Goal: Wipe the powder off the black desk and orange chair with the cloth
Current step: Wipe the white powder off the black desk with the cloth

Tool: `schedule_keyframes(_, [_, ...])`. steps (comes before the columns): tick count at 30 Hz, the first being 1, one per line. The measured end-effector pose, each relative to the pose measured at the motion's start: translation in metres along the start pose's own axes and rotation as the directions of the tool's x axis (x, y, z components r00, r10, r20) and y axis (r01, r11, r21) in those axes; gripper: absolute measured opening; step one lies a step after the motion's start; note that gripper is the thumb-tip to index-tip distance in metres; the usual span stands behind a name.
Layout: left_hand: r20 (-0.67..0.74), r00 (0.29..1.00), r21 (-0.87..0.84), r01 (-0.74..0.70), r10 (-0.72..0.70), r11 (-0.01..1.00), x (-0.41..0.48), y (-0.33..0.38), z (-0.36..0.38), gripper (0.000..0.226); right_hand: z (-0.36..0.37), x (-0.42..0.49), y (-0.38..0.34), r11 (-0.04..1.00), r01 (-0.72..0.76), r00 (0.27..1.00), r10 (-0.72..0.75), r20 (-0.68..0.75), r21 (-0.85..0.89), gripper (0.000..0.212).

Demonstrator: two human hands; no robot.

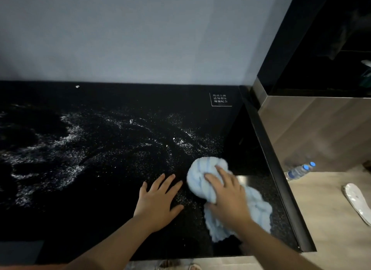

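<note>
White powder [66,141] lies scattered in streaks over much of the glossy black desk [112,225], thickest at the left and thinner toward the middle right. A bunched light blue cloth [202,169] lies on the desk's right side. My right hand [226,193] presses down on top of the cloth, fingers bent over its folds. Just left of it, my left hand [158,199] lies flat on the desk with fingers spread, holding nothing. The orange chair is not in view.
A grey wall backs the desk. A small white-lettered sign [219,99] marks its far right corner. Right of the desk's raised edge is a lower wooden floor with two water bottles [299,170] and a white slipper [356,202]. A dark cabinet [321,48] rises at the far right.
</note>
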State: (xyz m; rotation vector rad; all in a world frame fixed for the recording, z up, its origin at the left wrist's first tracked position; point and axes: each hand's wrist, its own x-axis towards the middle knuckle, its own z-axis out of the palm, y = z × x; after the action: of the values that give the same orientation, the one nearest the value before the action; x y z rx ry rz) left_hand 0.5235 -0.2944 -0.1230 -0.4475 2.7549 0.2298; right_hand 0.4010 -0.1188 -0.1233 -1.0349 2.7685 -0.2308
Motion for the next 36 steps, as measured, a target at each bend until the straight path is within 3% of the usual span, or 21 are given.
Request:
schedule_keyframes(2, [0.004,1.000,0.000,-0.005,0.005,1.000,0.002,-0.001,-0.001,0.068,-0.009,0.009,0.028,0.981,-0.193,0.980,0.192,-0.058,-0.008,0.073])
schedule_keyframes(4, [-0.008,1.000,0.005,-0.008,0.008,1.000,0.003,0.000,-0.002,0.068,-0.019,0.010,0.035,0.901,-0.430,0.898,0.434,-0.073,0.061,0.074])
schedule_keyframes(5, [-0.013,1.000,0.006,-0.003,0.003,1.000,0.004,0.001,-0.002,0.068,-0.019,0.010,0.026,0.891,-0.450,0.889,0.454,-0.064,0.066,0.075])
schedule_keyframes(6, [-0.014,1.000,0.005,0.006,-0.006,1.000,0.005,0.001,-0.002,0.068,-0.015,0.008,0.011,0.917,-0.396,0.916,0.399,-0.048,0.048,0.076])
schedule_keyframes(8, [-0.013,1.000,0.003,0.029,-0.028,1.000,0.005,-0.001,-0.003,0.069,-0.003,0.001,-0.019,0.989,-0.137,0.990,0.138,-0.022,0.061,0.073])
schedule_keyframes(10, [-0.022,0.999,-0.001,0.040,-0.040,0.999,0.005,-0.004,-0.006,0.071,-0.007,-0.005,-0.023,0.986,0.112,0.994,-0.109,-0.032,0.124,0.070])
schedule_keyframes(11, [-0.037,0.998,-0.005,0.047,-0.047,0.999,0.006,-0.007,-0.007,0.072,-0.014,-0.001,-0.012,0.983,0.147,0.986,-0.136,-0.100,0.113,0.070])
schedule_keyframes(12, [-0.056,0.997,-0.009,0.056,-0.057,0.998,0.006,-0.010,-0.009,0.073,-0.020,0.004,0.004,0.991,0.087,0.983,-0.069,-0.171,0.102,0.070])
schedule_keyframes(15, [-0.072,0.993,-0.025,0.095,-0.096,0.995,0.008,-0.019,-0.014,0.076,-0.032,0.009,0.046,0.904,-0.414,0.892,0.427,-0.148,0.109,0.071])
schedule_keyframes(17, [-0.031,0.992,-0.036,0.118,-0.119,0.992,0.011,-0.021,-0.016,0.077,-0.026,0.006,0.036,0.854,-0.518,0.850,0.521,-0.073,0.054,0.074])
schedule_keyframes(19, [0.005,0.991,-0.049,0.137,-0.137,0.989,0.015,-0.020,-0.014,0.078,-0.012,0.001,0.002,0.922,-0.387,0.921,0.387,-0.028,0.031,0.075])
schedule_keyframes(21, [0.021,0.987,-0.058,0.161,-0.160,0.985,0.018,-0.018,-0.012,0.079,0.001,-0.005,-0.027,0.989,-0.107,0.994,0.110,-0.024,0.100,0.073])
schedule_keyframes(23, [0.023,0.985,-0.052,0.170,-0.169,0.984,0.020,-0.019,-0.013,0.080,-0.003,-0.005,-0.030,0.982,0.117,0.993,-0.113,-0.039,0.151,0.071])
schedule_keyframes(24, [0.019,0.986,-0.047,0.168,-0.168,0.985,0.021,-0.020,-0.014,0.081,-0.010,-0.001,-0.020,0.984,0.130,0.989,-0.120,-0.085,0.122,0.071])
schedule_keyframes(26, [0.023,0.987,-0.041,0.162,-0.161,0.986,0.025,-0.024,-0.016,0.082,-0.024,0.012,0.014,0.993,-0.110,0.984,0.116,-0.133,0.052,0.073])
schedule_keyframes(28, [0.053,0.985,-0.034,0.165,-0.163,0.986,0.028,-0.025,-0.019,0.083,-0.033,0.017,0.037,0.899,-0.436,0.897,0.438,-0.057,0.048,0.075])
schedule_keyframes(29, [0.072,0.984,-0.025,0.168,-0.166,0.986,0.030,-0.025,-0.020,0.083,-0.032,0.018,0.035,0.877,-0.478,0.877,0.480,-0.023,0.047,0.076])
schedule_keyframes(31, [0.092,0.981,-0.006,0.173,-0.172,0.985,0.032,-0.023,-0.021,0.082,-0.022,0.018,0.007,0.926,-0.375,0.927,0.375,0.004,0.035,0.076])
schedule_keyframes(33, [0.094,0.981,0.015,0.171,-0.172,0.985,0.032,-0.023,-0.022,0.079,-0.010,0.015,-0.024,0.994,-0.094,0.995,0.093,0.034,0.048,0.075])
schedule_keyframes(35, [0.101,0.982,0.030,0.155,-0.157,0.988,0.031,-0.025,-0.024,0.076,-0.014,0.023,-0.027,0.984,0.124,0.991,-0.129,0.034,0.124,0.074])
schedule_keyframes(36, [0.111,0.983,0.032,0.144,-0.147,0.989,0.030,-0.026,-0.025,0.075,-0.023,0.032,-0.017,0.982,0.133,0.991,-0.133,-0.009,0.135,0.074])
